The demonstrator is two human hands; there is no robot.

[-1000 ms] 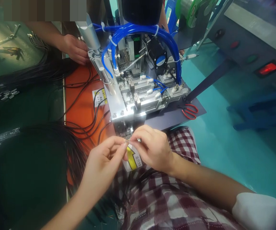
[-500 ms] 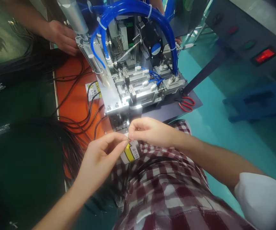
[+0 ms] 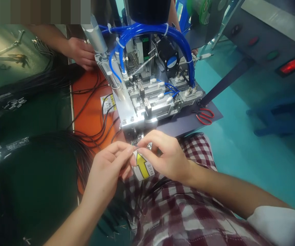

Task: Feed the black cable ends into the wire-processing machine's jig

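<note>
My left hand [image 3: 106,164] pinches a cable end whose thin wires [image 3: 135,148] stick out between thumb and index finger. From the right, my right hand [image 3: 164,153] reaches to the same wires, its thumb and index fingertips close together at them; how firmly they grip is too small to tell. Both hands are just in front of the metal machine [image 3: 150,102] with blue air hoses [image 3: 188,58]. Below the fingertips is a label with a yellow arrow [image 3: 142,167].
Black cables [image 3: 60,140] cross the orange mat [image 3: 83,112] and the dark green surface at left. Red-handled pliers [image 3: 206,116] lie on the machine's base at right. Another person's hand [image 3: 82,53] is at the upper left. A control box [image 3: 270,44] with a red lit switch stands upper right.
My right hand has turned, its fingers more arched and the thumb now stretched toward the wires. My left hand's lower fingers show more. The whole view has shifted, moving the machine slightly right and down.
</note>
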